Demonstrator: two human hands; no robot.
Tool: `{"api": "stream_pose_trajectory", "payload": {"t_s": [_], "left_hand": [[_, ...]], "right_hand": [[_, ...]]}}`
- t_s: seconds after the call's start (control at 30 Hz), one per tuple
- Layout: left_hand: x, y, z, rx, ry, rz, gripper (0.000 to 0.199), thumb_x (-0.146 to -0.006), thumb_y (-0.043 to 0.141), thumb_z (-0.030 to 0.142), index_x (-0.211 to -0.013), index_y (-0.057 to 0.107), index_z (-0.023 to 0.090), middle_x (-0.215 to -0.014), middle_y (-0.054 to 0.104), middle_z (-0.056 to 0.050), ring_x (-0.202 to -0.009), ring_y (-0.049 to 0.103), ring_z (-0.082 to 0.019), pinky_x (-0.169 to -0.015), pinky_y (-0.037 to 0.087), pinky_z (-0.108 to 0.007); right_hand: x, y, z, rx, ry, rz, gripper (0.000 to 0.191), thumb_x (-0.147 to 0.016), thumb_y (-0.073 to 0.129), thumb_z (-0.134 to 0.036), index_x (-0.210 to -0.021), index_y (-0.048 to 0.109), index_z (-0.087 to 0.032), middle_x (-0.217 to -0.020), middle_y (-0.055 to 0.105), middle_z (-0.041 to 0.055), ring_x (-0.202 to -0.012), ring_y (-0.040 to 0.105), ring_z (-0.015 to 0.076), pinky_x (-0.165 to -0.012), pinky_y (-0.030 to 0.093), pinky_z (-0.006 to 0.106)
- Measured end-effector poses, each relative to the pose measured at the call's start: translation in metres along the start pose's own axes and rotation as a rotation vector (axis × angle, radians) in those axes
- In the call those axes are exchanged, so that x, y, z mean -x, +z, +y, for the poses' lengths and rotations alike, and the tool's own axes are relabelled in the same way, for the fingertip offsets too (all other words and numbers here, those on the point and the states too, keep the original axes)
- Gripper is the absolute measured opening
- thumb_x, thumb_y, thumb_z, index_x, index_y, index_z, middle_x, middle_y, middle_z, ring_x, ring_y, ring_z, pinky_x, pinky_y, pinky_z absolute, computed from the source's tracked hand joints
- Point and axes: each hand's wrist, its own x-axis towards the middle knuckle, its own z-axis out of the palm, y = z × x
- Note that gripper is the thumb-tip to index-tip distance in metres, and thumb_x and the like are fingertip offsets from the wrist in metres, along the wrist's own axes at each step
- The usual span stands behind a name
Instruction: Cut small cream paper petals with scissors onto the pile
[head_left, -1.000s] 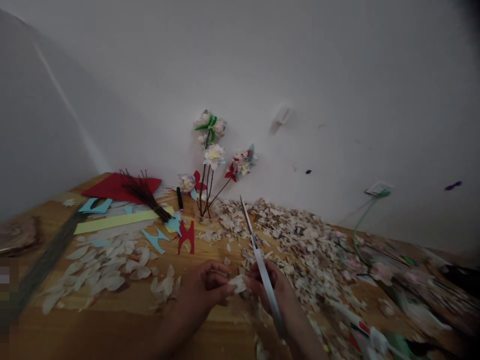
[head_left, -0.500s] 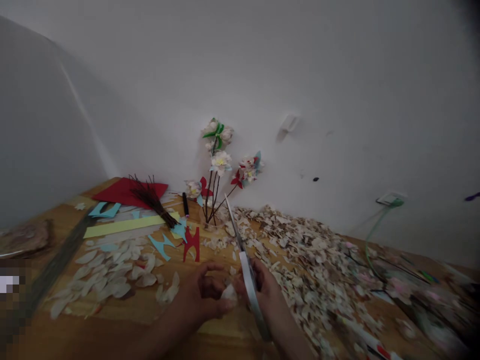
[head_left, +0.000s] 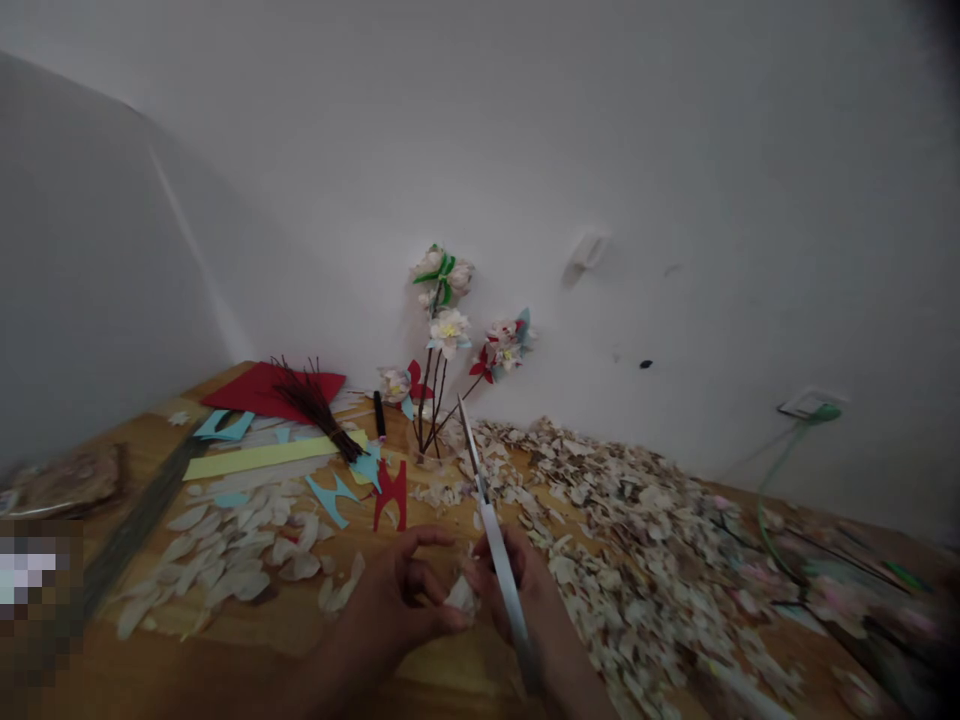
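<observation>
My left hand is closed in a pinch on a white petal, thumb below and fingers curled above it. Close beside it, my right hand has a pair of silver scissors in its grip, the narrow blades pointing up and away from me. The right fingertips also reach the petal's edge, partly hidden behind the scissors. To the left of my hands lies a loose pile of pale petals. On the right spreads a large heap of dried petals and scraps.
Flowers on brown twigs stand against the wall. A twig bundle lies on red paper, near a yellow strip, a black pen, blue cutouts and a red cutout. A green cord hangs at right.
The whole view has shifted slightly, so things appear a little further right and lower. Both hands stay close together, still holding the petal and the scissors.
</observation>
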Motion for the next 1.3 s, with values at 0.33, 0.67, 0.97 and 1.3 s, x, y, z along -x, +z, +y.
{"api": "stream_pose_trajectory", "payload": {"t_s": [0.33, 0.67, 0.97, 1.3], "left_hand": [[-0.007, -0.012, -0.001, 0.095, -0.006, -0.153, 0.058, -0.047, 0.085, 0.020, -0.096, 0.054, 0.018, -0.052, 0.068, 0.005, -0.046, 0.060, -0.011, -0.048, 0.044, -0.019], [-0.007, -0.019, -0.002, 0.028, 0.016, -0.073, 0.059, -0.050, 0.083, 0.025, -0.093, 0.045, 0.021, -0.051, 0.065, 0.007, -0.045, 0.059, -0.011, -0.048, 0.044, -0.021], [-0.008, -0.019, 0.000, 0.028, 0.010, -0.089, 0.059, -0.048, 0.081, 0.015, -0.094, 0.045, 0.022, -0.050, 0.064, 0.009, -0.043, 0.057, -0.010, -0.045, 0.041, -0.018], [-0.006, -0.021, 0.005, 0.026, -0.023, -0.097, 0.067, -0.047, 0.081, 0.014, -0.105, 0.048, 0.021, -0.054, 0.065, 0.008, -0.046, 0.059, -0.010, -0.049, 0.045, -0.021]], "right_hand": [[0.004, -0.004, 0.011, -0.030, 0.075, -0.045, 0.048, -0.059, 0.068, -0.065, -0.070, 0.048, -0.022, -0.030, 0.031, -0.0154, -0.021, 0.015, 0.0013, -0.023, 0.008, 0.016], [-0.003, -0.008, 0.000, -0.098, 0.041, -0.036, 0.045, -0.040, 0.085, -0.038, -0.067, 0.053, -0.021, -0.054, 0.057, -0.0057, -0.049, 0.051, 0.0107, -0.048, 0.042, 0.022], [-0.004, -0.007, 0.009, -0.118, 0.088, 0.055, 0.054, -0.037, 0.080, -0.054, -0.070, 0.053, -0.022, -0.051, 0.051, -0.0070, -0.034, 0.036, 0.0069, -0.029, 0.024, 0.019], [-0.003, -0.002, 0.012, -0.173, 0.029, 0.024, 0.045, -0.041, 0.083, -0.046, -0.067, 0.055, -0.022, -0.049, 0.050, -0.0073, -0.041, 0.043, 0.0091, -0.045, 0.041, 0.023]]}}
